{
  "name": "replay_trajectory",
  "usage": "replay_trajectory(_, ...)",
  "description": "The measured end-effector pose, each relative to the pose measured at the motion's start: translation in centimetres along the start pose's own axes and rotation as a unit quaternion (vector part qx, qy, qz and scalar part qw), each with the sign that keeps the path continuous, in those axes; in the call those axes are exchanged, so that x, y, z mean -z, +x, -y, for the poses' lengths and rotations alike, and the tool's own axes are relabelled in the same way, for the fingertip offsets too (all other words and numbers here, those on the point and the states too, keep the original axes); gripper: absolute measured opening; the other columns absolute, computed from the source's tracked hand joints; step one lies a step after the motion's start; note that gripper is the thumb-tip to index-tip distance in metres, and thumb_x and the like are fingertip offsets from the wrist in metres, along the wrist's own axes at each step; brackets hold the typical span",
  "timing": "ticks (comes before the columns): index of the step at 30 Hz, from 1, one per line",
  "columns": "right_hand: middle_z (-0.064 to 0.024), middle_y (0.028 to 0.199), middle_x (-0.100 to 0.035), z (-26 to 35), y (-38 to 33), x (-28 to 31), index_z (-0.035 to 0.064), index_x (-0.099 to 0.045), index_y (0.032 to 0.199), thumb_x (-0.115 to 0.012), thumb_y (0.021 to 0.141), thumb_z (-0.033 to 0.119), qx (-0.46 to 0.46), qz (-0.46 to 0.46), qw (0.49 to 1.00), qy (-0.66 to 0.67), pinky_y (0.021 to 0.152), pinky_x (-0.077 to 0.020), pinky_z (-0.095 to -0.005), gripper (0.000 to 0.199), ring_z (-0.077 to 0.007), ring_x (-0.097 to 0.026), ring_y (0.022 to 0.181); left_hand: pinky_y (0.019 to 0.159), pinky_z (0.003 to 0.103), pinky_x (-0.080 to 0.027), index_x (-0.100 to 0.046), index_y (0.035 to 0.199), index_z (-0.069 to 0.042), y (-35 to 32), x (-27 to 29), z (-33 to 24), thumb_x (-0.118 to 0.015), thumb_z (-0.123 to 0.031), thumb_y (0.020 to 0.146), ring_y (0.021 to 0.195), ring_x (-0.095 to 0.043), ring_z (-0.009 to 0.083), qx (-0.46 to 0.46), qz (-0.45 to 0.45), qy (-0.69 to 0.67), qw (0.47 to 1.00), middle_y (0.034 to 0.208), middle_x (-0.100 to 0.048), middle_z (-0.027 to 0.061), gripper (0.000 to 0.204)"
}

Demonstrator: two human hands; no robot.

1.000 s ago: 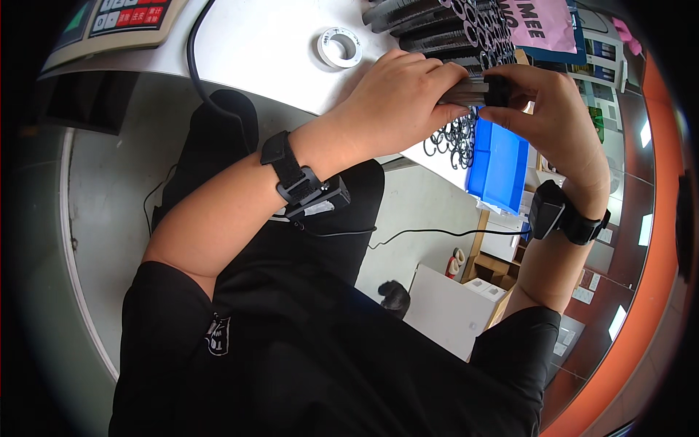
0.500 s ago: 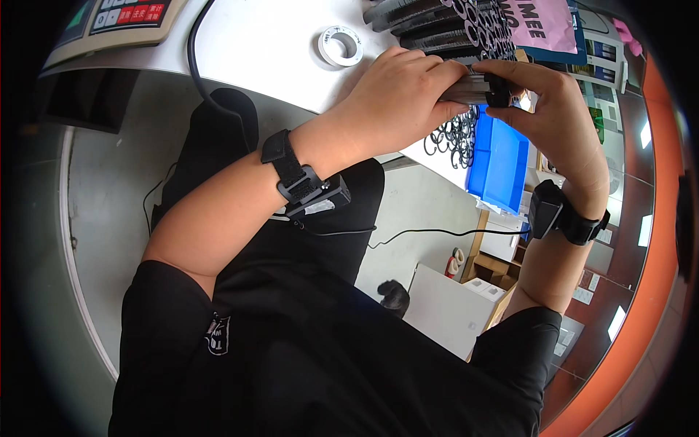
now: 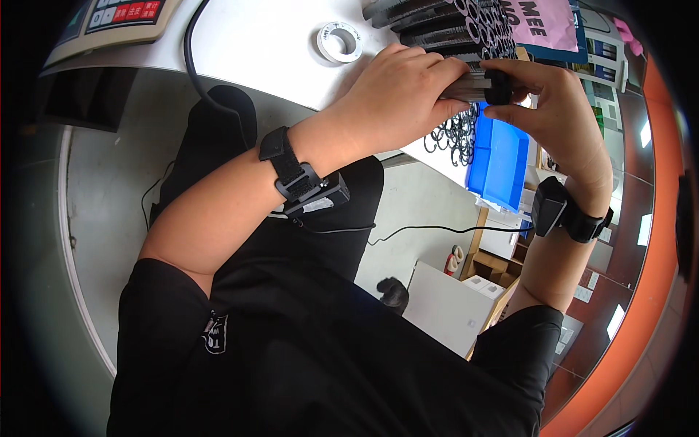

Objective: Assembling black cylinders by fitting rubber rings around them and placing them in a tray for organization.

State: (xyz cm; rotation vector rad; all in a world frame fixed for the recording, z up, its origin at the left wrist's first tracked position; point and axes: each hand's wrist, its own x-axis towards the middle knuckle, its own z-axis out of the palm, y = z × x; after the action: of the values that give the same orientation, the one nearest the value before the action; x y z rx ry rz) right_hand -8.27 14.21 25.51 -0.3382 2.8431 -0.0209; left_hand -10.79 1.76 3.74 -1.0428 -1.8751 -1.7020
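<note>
Between my hands is a dark, shiny tube (image 3: pixel 464 88), lying roughly sideways. My left hand (image 3: pixel 393 91) is closed round its left part, with the thumb below and fingers on top. A black ring-like end piece (image 3: pixel 498 87) sits at the tube's right end. My right hand (image 3: pixel 557 95) pinches that piece between thumb and fingers. Just beyond lies a stack of black tubes (image 3: pixel 429 33) with round open ends facing right. Loose black rings (image 3: pixel 457 138) lie in a heap on the table below the held tube.
A blue plastic tray (image 3: pixel 496 164) stands right of the loose rings. On the white table (image 3: pixel 266 54) are a white tape roll (image 3: pixel 325 45), a black cable (image 3: pixel 191 51) and a keypad device (image 3: pixel 127 33). A pink bag (image 3: pixel 546 29) lies far right.
The black end piece has turned: its notched side showed before, and a rounder side faces up now. Both hands stay on the tube, almost in place.
</note>
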Motion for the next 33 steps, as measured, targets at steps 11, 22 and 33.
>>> replay_trajectory(11, -0.0136, 0.088, -0.075, 0.17, -0.02, 0.0, 0.0003, -0.077, 0.122, -0.091, 0.08, 0.009, -0.036, 0.009, 0.999, 0.008, 0.072, -0.0551, -0.0287, 0.045, -0.0158, -0.065, 0.073, 0.094, 0.043, -0.053, -0.069, 0.124, -0.004, 0.01, 0.07, 0.01, -0.074, -0.033, 0.098, 0.101, -0.071, 0.0334, -0.002, -0.006, 0.002, 1.0, 0.107, -0.075, 0.0135, 0.039)
replay_trajectory(22, -0.0126, 0.099, -0.079, 0.3, 0.12, -0.25, 0.0073, -0.078, 0.125, -0.088, 0.078, 0.001, 0.038, -0.021, 0.999, -0.027, 0.08, -0.0599, -0.0326, 0.049, -0.0227, -0.075, 0.085, 0.09, 0.043, -0.053, -0.069, 0.121, -0.004, 0.08, 0.17, -0.14, -0.075, -0.032, 0.098, 0.096, -0.07, 0.0325, -0.006, -0.011, -0.002, 1.0, 0.102, -0.075, 0.012, 0.037)
replay_trajectory(33, -0.0139, 0.094, -0.077, 0.48, 0.01, -0.01, 0.0041, -0.077, 0.123, -0.089, 0.078, 0.005, -0.005, -0.003, 1.0, -0.012, 0.078, -0.0584, -0.0302, 0.047, -0.0192, -0.072, 0.08, 0.091, 0.043, -0.054, -0.07, 0.123, -0.006, -0.01, 0.31, -0.28, -0.075, -0.034, 0.098, 0.097, -0.07, 0.0322, 0.009, 0.001, 0.003, 1.0, 0.103, -0.075, 0.0111, 0.038)
